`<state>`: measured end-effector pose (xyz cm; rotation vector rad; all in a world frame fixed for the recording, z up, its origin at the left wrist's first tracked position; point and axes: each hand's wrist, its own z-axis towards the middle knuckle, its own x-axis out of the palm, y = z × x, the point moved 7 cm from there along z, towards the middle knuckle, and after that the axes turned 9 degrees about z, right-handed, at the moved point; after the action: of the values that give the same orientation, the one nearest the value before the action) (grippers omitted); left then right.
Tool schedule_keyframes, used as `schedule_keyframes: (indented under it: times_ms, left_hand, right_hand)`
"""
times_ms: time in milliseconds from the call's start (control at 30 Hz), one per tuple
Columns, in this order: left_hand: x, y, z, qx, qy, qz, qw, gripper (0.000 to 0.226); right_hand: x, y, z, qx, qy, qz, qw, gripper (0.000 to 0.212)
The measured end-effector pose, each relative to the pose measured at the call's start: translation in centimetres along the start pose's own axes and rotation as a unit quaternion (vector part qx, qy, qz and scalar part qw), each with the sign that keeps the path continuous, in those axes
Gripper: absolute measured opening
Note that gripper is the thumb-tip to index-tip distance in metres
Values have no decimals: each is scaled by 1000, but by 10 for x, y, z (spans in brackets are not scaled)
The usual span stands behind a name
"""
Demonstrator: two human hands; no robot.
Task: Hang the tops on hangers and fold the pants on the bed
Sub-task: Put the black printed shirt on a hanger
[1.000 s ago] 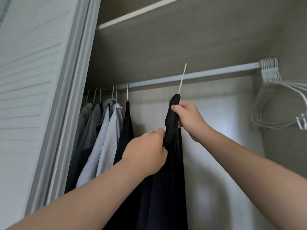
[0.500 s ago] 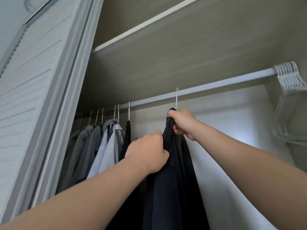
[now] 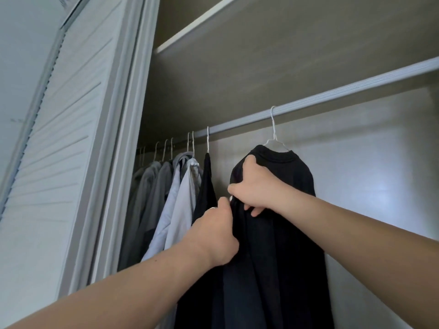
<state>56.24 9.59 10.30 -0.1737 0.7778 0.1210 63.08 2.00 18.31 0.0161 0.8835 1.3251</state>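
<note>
A black top (image 3: 280,224) hangs on a white hanger (image 3: 273,136) whose hook is over the closet rod (image 3: 332,96). My right hand (image 3: 255,186) grips the top's left shoulder, fingers curled into the fabric. Just below and left of it, my left hand (image 3: 215,233) pinches the same shoulder's edge. The top faces me, its collar just under the hook. The hanger's arms are hidden inside the fabric.
Left of the black top hang another dark top (image 3: 206,186), pale blue shirts (image 3: 180,205) and grey tops (image 3: 152,195) on white hangers. A white louvred door (image 3: 59,162) stands at the left. A shelf (image 3: 261,55) runs above the rod.
The hanger's hook has gone over the rod and the top has turned to face me. My right hand slid from the collar down to the left shoulder. The view tilted upward.
</note>
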Motion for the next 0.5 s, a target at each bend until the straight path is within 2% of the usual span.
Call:
schedule_keyframes:
  times_ms: [167, 333, 500]
  left_hand:
    - [-12, 17, -6, 8, -10, 35, 999, 43]
    - [-15, 26, -17, 12, 2, 61, 998, 43]
    - [-18, 34, -24, -2, 14, 71, 997, 45]
  right_hand:
    - [1, 8, 21, -1, -65, -42, 997, 61]
    - [19, 19, 39, 8, -67, -46, 997, 52]
    - [41, 31, 48, -7, -38, -25, 999, 44]
